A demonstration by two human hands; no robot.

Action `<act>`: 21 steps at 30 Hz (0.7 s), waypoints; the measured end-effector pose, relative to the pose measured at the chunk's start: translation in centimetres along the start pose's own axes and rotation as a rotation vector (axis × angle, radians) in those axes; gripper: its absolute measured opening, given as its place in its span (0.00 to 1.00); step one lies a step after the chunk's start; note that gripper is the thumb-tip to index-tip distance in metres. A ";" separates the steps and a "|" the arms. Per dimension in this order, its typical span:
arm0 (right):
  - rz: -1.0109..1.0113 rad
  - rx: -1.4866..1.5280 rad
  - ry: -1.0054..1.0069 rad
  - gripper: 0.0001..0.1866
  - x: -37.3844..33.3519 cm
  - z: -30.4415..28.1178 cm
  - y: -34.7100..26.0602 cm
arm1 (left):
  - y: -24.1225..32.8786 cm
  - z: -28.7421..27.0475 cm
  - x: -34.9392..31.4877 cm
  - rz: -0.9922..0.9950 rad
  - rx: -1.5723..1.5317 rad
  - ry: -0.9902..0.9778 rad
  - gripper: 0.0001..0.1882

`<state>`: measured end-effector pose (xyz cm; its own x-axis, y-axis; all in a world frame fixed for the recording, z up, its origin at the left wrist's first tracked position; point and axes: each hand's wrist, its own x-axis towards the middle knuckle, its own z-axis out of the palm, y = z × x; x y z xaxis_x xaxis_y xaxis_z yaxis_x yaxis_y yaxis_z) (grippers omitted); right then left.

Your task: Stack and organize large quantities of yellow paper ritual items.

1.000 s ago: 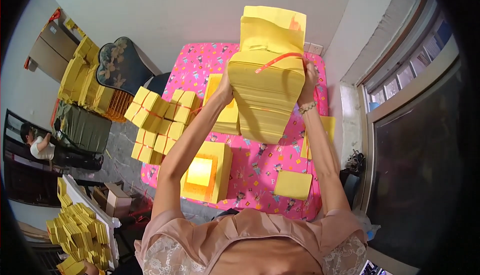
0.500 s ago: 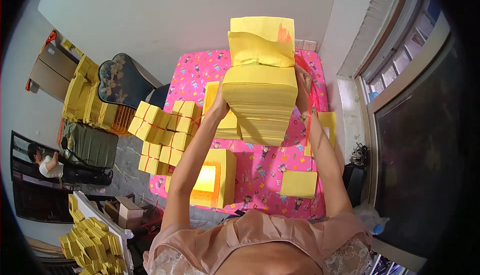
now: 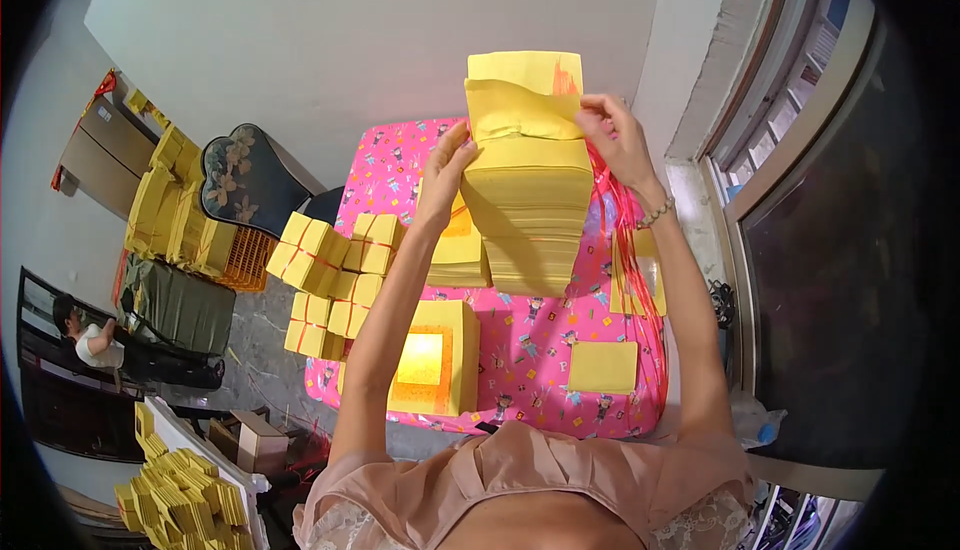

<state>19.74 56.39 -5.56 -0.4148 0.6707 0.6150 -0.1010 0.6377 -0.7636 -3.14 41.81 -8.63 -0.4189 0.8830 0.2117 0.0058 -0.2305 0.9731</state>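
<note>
A tall stack of yellow paper (image 3: pixel 528 215) stands on the table, its top layers bent up like a flap (image 3: pixel 522 110) at the back. My left hand (image 3: pixel 447 167) lies along the upper left side of the stack, fingers stretched out and thumb near its top corner. At the right edge of the raised paper, my right hand (image 3: pixel 618 140) has its fingers and thumb curled close around the edge. Red plastic strings (image 3: pixel 622 212) hang down to the right of the stack, below that hand.
The table has a pink patterned cover (image 3: pixel 520 370). Tied yellow bundles (image 3: pixel 310 250) stand at its left, a block with an orange-and-gold top (image 3: pixel 425 370) in front, a small yellow pad (image 3: pixel 603 367) at the right. A chair (image 3: pixel 250 175) and a seated person (image 3: pixel 98 342) are further left.
Both hands have moved up the stack from its sides. The right hand has come to the raised paper's edge, and the left hand's fingers have straightened.
</note>
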 end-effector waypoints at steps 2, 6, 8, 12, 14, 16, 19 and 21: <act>-0.103 -0.373 -0.216 0.18 1.0 0.4 -2.2 | -0.2 -0.1 0.0 0.015 0.012 -0.013 0.33; -0.038 -0.440 -0.324 0.14 1.8 0.9 -2.0 | 0.6 0.2 0.1 0.000 0.025 0.002 0.35; -0.004 -0.329 -0.416 0.13 1.1 0.7 -2.6 | 0.6 -0.4 0.1 0.074 0.141 0.043 0.37; -0.012 -0.089 -0.505 0.10 -1.6 -0.2 -4.0 | 3.8 0.0 -0.8 0.536 0.484 0.067 0.37; -0.128 -0.157 -0.470 0.10 -2.5 -0.5 -4.1 | 5.8 0.4 -1.5 0.729 0.766 -0.163 0.37; -0.232 -0.227 -0.431 0.10 -3.3 -0.7 -3.9 | 6.9 1.7 -2.7 0.708 0.848 -0.212 0.32; -0.256 -0.228 -0.375 0.13 -4.8 -0.7 -3.3 | 5.9 2.4 -3.8 0.667 1.013 -0.348 0.24; -0.261 -0.181 -0.267 0.15 -5.9 -0.8 -3.0 | 5.3 2.7 -4.2 0.689 1.010 -0.313 0.24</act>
<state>23.19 50.87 -6.72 -0.6190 0.3710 0.6923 -0.0830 0.8456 -0.5273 1.09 37.93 -4.12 0.1791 0.7948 0.5799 0.8845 -0.3881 0.2588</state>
